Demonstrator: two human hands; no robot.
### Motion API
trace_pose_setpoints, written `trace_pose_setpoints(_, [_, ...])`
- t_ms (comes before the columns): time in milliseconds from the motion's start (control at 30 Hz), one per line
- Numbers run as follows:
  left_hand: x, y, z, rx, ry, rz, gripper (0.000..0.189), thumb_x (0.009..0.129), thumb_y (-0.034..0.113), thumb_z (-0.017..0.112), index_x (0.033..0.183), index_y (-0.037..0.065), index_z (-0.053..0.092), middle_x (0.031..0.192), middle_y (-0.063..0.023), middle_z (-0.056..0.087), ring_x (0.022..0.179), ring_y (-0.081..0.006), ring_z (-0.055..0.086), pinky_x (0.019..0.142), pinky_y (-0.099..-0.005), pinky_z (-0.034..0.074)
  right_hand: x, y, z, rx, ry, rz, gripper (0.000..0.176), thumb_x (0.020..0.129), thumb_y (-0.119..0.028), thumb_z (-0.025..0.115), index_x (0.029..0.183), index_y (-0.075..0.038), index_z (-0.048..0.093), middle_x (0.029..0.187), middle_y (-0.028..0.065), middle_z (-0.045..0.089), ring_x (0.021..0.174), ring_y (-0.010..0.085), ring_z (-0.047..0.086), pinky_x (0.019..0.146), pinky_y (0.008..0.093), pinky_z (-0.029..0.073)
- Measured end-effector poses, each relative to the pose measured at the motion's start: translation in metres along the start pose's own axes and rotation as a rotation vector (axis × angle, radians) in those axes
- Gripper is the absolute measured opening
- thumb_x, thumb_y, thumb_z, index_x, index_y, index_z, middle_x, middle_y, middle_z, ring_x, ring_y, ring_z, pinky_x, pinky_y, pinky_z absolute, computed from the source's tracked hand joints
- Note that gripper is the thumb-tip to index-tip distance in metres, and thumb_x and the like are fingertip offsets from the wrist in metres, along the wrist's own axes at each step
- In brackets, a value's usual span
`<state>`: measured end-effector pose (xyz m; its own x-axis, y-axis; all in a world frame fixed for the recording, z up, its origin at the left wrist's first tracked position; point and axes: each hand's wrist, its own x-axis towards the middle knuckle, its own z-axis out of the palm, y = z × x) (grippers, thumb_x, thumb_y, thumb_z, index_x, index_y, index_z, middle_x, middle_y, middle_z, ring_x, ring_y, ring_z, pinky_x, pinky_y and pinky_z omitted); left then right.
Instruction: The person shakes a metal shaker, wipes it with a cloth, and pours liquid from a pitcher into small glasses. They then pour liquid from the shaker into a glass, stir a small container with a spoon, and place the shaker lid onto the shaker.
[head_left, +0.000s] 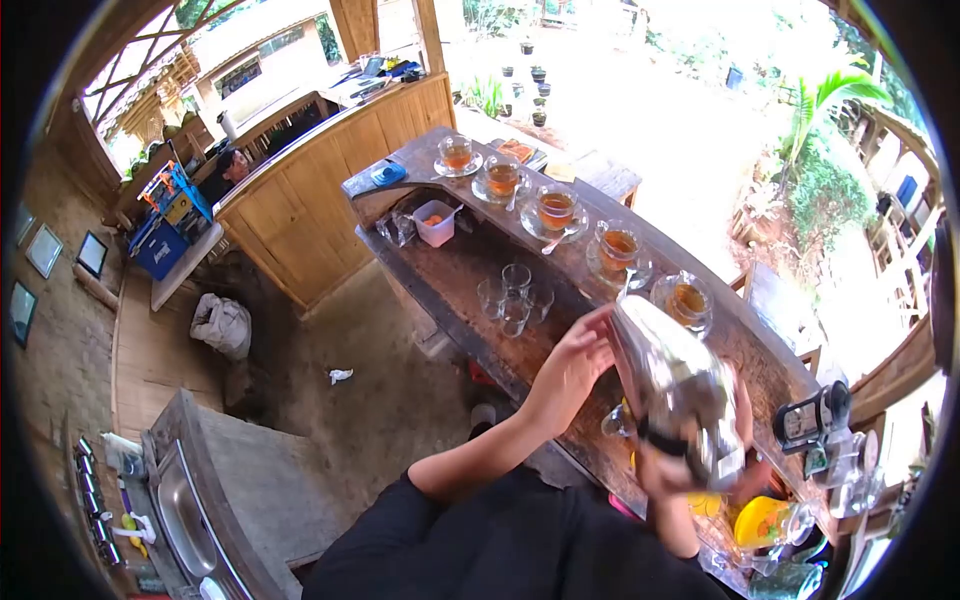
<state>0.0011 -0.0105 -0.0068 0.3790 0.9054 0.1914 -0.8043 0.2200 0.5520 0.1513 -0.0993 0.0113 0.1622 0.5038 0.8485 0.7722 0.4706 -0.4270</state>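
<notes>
A shiny metal jug (pixel 675 370) with a dark band or handle is tilted in front of me, above the wooden counter. My right hand (pixel 690 475) grips its lower end, partly blurred. The fingers of my left hand (pixel 575 365) are pressed against the jug's upper left side. Just beyond the jug's top stands a glass cup of amber drink (pixel 688 302) on a saucer. Another filled glass cup (pixel 617 245) sits to its left. The jug's mouth is hard to make out, and any flow from it is not visible.
More filled cups (pixel 556 208) on saucers with spoons line the counter (pixel 470 335). Several upturned-looking clear glasses (pixel 515 298) and a plastic tub (pixel 435 222) stand on the lower shelf. At right are a French press (pixel 812 418) and a yellow container (pixel 762 522).
</notes>
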Motion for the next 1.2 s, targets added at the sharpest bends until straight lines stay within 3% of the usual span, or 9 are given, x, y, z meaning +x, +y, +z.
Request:
trace_pose_setpoints(400, [-0.012, 0.012, 0.008, -0.034, -0.154, 0.028, 0.060, 0.096, 0.031, 0.049, 0.146, 0.001, 0.035, 0.142, -0.0092, 0.047, 0.132, -0.0188, 0.044, 0.114, -0.0365, 0.029, -0.001, -0.002, 0.020, 0.226, 0.111, 0.039, 0.080, 0.086, -0.045, 0.066, 0.144, 0.000, 0.035, 0.140, 0.0236, 0.044, 0.125, 0.0376, 0.048, 0.108, 0.0485, 0.038])
trace_pose_setpoints(533, [-0.003, 0.009, -0.004, -0.106, 0.093, 0.023, 0.065, 0.095, 0.034, 0.047, 0.147, -0.001, 0.033, 0.148, -0.0108, 0.042, 0.135, -0.0201, 0.041, 0.116, -0.0362, 0.025, 0.028, -0.010, 0.048, 0.208, 0.390, -0.306, 0.077, 0.088, -0.045, 0.065, 0.144, -0.001, 0.036, 0.148, 0.0199, 0.039, 0.129, 0.0358, 0.047, 0.110, 0.0452, 0.038])
trace_pose_setpoints(667, [-0.014, 0.004, 0.006, -0.101, -0.166, -0.023, 0.058, 0.095, 0.029, 0.044, 0.145, 0.000, 0.037, 0.143, -0.0093, 0.048, 0.131, -0.0196, 0.045, 0.112, -0.0349, 0.030, 0.000, 0.014, 0.017, 0.058, 0.070, -0.092, 0.080, 0.079, -0.036, 0.075, 0.142, -0.004, 0.039, 0.145, 0.0198, 0.043, 0.121, 0.0349, 0.053, 0.102, 0.0444, 0.041])
trace_pose_setpoints(733, [-0.007, -0.003, -0.001, -0.220, 0.138, -0.158, 0.055, 0.095, 0.027, 0.042, 0.144, 0.001, 0.040, 0.140, -0.0075, 0.051, 0.129, -0.0184, 0.047, 0.111, -0.0342, 0.031, -0.014, 0.020, 0.006, -0.020, -0.078, 0.024, 0.082, 0.075, -0.032, 0.080, 0.141, -0.006, 0.040, 0.143, 0.0198, 0.045, 0.117, 0.0344, 0.056, 0.099, 0.0440, 0.043])
trace_pose_setpoints(767, [-0.005, -0.002, 0.000, -0.213, 0.230, -0.189, 0.054, 0.095, 0.027, 0.042, 0.143, 0.003, 0.042, 0.139, -0.0061, 0.053, 0.127, -0.0169, 0.048, 0.111, -0.0338, 0.032, 0.017, -0.003, 0.056, 0.362, 0.414, -0.258, 0.088, 0.070, -0.030, 0.084, 0.142, -0.007, 0.038, 0.136, 0.0251, 0.049, 0.113, 0.0348, 0.057, 0.094, 0.0446, 0.042])
trace_pose_setpoints(800, [-0.011, -0.008, 0.005, 0.142, 0.271, -0.014, 0.054, 0.095, 0.027, 0.042, 0.143, 0.002, 0.042, 0.139, -0.0072, 0.052, 0.128, -0.0189, 0.047, 0.111, -0.0342, 0.031, 0.009, 0.002, 0.038, 0.246, 0.202, -0.270, 0.115, 0.075, -0.037, 0.082, 0.153, -0.015, -0.001, 0.143, 0.0267, 0.036, 0.127, 0.0391, 0.046, 0.105, 0.0506, 0.040])
trace_pose_setpoints(1000, [0.001, 0.006, 0.021, -0.073, 0.039, -0.011, 0.054, 0.098, 0.030, 0.043, 0.141, -0.002, 0.041, 0.137, -0.0117, 0.052, 0.130, -0.0217, 0.046, 0.111, -0.0345, 0.031, 0.001, 0.003, -0.025, 0.199, -0.276, 0.324, 0.094, 0.072, -0.038, 0.081, 0.145, -0.007, 0.030, 0.144, 0.0238, 0.038, 0.129, 0.0405, 0.046, 0.107, 0.0522, 0.038])
trace_pose_setpoints(1033, [0.009, 0.000, 0.013, -0.078, 0.267, -0.047, 0.055, 0.098, 0.032, 0.042, 0.141, -0.003, 0.041, 0.136, -0.0133, 0.053, 0.130, -0.0222, 0.046, 0.111, -0.0342, 0.031, 0.016, 0.011, 0.011, 0.184, 0.046, -0.149, 0.097, 0.071, -0.035, 0.083, 0.145, -0.004, 0.029, 0.144, 0.0227, 0.039, 0.128, 0.0375, 0.047, 0.107, 0.0487, 0.038])
trace_pose_setpoints(1200, [-0.005, -0.002, 0.032, -0.128, -0.089, -0.061, 0.058, 0.100, 0.037, 0.040, 0.142, -0.002, 0.040, 0.139, -0.0123, 0.053, 0.130, -0.0221, 0.046, 0.113, -0.0384, 0.028, 0.002, -0.008, -0.040, 0.346, -0.110, 0.376, 0.096, 0.071, -0.040, 0.082, 0.145, -0.006, 0.030, 0.144, 0.0187, 0.040, 0.131, 0.0351, 0.046, 0.109, 0.0496, 0.037])
